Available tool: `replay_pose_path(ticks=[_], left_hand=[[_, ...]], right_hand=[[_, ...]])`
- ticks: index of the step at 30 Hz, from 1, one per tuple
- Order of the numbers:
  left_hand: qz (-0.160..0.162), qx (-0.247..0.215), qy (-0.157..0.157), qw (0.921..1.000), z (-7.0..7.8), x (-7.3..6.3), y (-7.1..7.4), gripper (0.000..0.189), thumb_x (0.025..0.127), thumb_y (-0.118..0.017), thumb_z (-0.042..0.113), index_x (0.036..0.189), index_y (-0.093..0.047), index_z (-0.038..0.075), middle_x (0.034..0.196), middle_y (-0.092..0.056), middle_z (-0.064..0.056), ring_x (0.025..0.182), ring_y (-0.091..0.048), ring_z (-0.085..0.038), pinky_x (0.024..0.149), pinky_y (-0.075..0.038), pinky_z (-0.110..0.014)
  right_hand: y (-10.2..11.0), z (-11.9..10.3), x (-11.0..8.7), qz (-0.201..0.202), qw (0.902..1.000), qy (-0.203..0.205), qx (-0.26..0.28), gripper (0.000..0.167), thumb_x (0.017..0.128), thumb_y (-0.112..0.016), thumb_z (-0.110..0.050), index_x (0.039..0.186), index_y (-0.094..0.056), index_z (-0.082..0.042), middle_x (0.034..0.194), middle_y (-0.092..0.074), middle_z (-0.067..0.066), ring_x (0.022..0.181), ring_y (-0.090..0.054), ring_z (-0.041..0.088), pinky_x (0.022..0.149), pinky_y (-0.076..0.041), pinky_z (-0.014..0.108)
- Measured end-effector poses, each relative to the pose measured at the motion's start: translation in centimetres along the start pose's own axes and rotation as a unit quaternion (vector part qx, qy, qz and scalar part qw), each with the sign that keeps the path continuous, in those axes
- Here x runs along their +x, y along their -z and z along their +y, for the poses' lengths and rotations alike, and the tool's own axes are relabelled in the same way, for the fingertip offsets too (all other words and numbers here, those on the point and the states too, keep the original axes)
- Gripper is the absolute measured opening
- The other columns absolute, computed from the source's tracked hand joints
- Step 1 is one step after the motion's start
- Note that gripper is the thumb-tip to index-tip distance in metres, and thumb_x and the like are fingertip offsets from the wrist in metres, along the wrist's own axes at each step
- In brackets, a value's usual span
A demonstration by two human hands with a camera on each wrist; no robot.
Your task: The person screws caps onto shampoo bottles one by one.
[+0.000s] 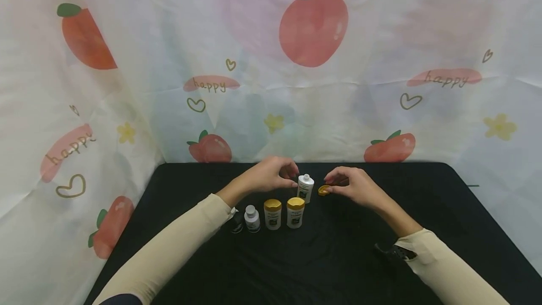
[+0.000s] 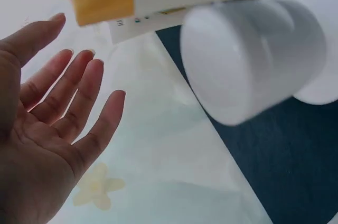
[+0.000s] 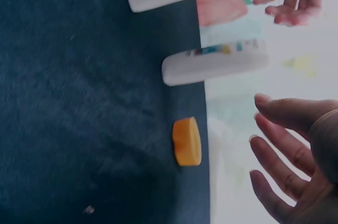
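Observation:
An uncapped white bottle (image 1: 305, 188) with a narrow neck stands upright on the black table. My left hand (image 1: 274, 173) is just left of its top; in the left wrist view the left hand (image 2: 63, 129) has spread fingers and holds nothing. A yellow cap (image 1: 323, 190) sits on the table to the bottle's right. Over it hovers my right hand (image 1: 351, 183). Seen from the right wrist, the right hand (image 3: 296, 166) has loosely extended fingers, with a gap between them and the yellow cap (image 3: 187, 142).
Nearer me stand two white bottles with gold caps, a left one (image 1: 273, 214) and a right one (image 1: 295, 212). A small white bottle (image 1: 252, 219) and a dark, partly hidden item (image 1: 237, 222) are left of them. A printed curtain (image 1: 322, 121) hangs behind the table.

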State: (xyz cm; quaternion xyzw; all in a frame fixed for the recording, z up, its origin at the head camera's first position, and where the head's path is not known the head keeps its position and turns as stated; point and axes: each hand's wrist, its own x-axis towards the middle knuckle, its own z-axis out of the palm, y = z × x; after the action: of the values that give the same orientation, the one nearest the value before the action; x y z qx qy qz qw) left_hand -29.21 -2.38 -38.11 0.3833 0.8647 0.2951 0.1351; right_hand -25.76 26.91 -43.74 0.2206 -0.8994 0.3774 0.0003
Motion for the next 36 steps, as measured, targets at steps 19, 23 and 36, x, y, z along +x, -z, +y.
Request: replay_pose_path(ticks=[19,23,36], left_hand=[[-0.025,0.095,0.006,0.9952,-0.9,2.4,-0.6,0.044,0.092,-0.077,0.031,0.126,-0.065,0.007,0.119,-0.068,-0.004,0.107,-0.065,-0.016,0.093,-0.053,-0.029],[-0.040,0.100,0.008,0.9942,-1.0,3.0,-0.7,0.045,0.093,-0.076,0.033,0.130,-0.064,0.010,0.124,-0.068,-0.002,0.112,-0.064,-0.016,0.095,-0.053,-0.029],[-0.079,0.096,-0.015,0.9921,-0.7,4.1,-1.3,0.041,0.096,-0.073,0.026,0.133,-0.062,0.013,0.135,-0.065,-0.002,0.125,-0.061,-0.016,0.104,-0.049,-0.032]], right_hand=[[-0.9,4.3,0.2,-0.023,0.9997,0.001,-0.004,0.033,0.086,-0.080,-0.005,0.118,-0.070,-0.006,0.116,-0.071,0.007,0.108,-0.067,0.030,0.093,-0.054,0.053],[-1.1,4.8,0.5,-0.030,0.9996,0.002,0.001,0.036,0.086,-0.080,-0.004,0.121,-0.070,-0.005,0.119,-0.070,0.007,0.109,-0.067,0.028,0.094,-0.054,0.053],[-1.7,5.3,0.7,-0.037,0.9993,-0.002,0.009,0.039,0.087,-0.078,0.000,0.124,-0.068,-0.002,0.120,-0.069,0.011,0.112,-0.066,0.032,0.095,-0.054,0.054]])
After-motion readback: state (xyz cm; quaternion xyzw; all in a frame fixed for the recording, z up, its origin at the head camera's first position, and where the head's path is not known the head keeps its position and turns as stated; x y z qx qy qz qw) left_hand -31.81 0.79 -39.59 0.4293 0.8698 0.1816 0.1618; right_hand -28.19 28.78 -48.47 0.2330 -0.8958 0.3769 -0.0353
